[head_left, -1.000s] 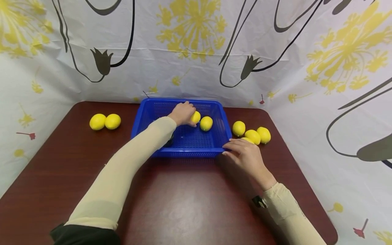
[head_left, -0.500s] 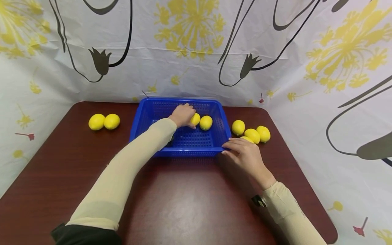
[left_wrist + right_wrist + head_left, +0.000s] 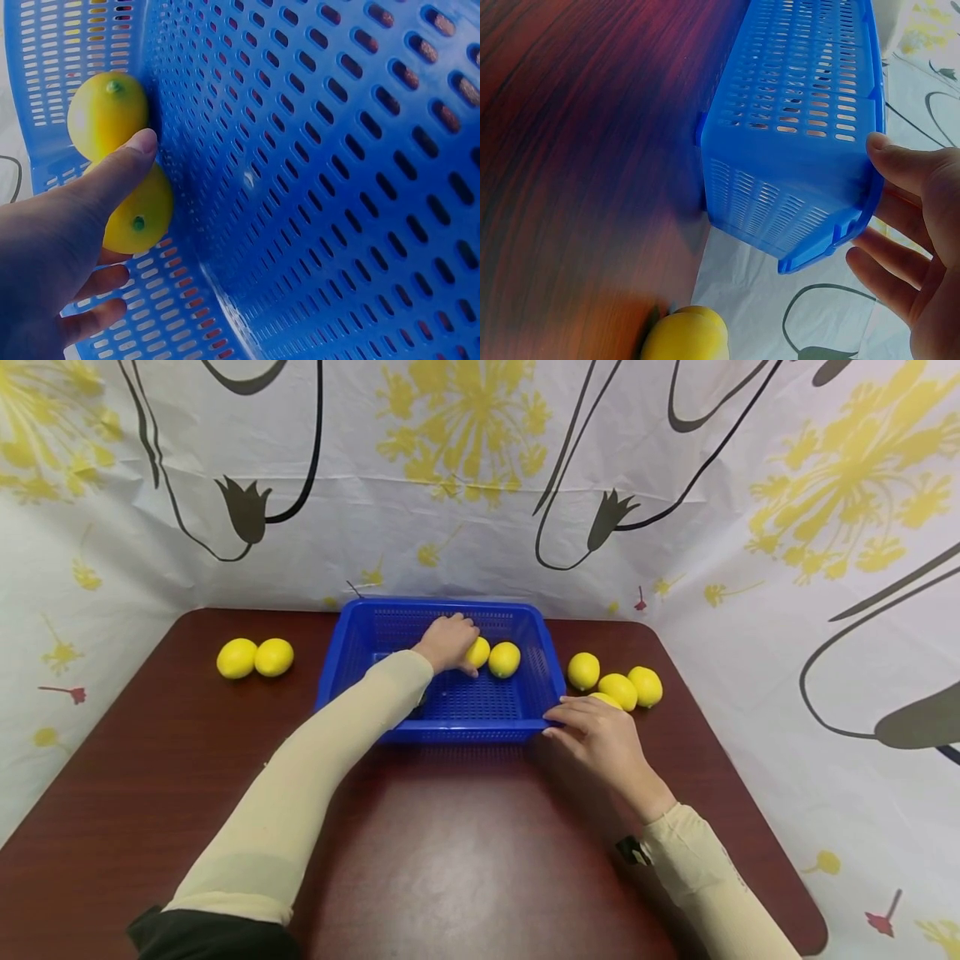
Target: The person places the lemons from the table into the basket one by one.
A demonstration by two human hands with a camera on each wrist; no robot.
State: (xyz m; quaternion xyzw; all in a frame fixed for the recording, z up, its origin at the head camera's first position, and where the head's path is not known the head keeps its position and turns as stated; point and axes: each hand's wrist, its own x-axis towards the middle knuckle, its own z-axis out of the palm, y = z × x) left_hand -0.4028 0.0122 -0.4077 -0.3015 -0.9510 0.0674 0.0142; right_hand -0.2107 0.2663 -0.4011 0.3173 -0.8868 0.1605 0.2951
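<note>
My left hand (image 3: pixel 447 643) reaches into a blue perforated plastic basket (image 3: pixel 465 725) and holds a yellow lemon (image 3: pixel 142 214). The thumb lies across this lemon in the left wrist view; other fingers are partly hidden below it. Against the held lemon sits a second lemon (image 3: pixel 504 660), near the basket's right end. With my right hand (image 3: pixel 600 739) I grip the basket rim at its near right corner. The right wrist view shows the thumb on one side of the rim and fingers (image 3: pixel 889 281) on the other.
Two lemons (image 3: pixel 255 658) lie together on the dark wooden table (image 3: pixel 450 843), left of the basket. Several more lemons (image 3: pixel 618 692) are grouped to its right, one partly covered by my right hand. Patterned white sheeting (image 3: pixel 465 552) rises behind the table and along its sides.
The head view has shifted very slightly. Both hands keep their hold, the left on the lemon in the basket and the right on the rim.
</note>
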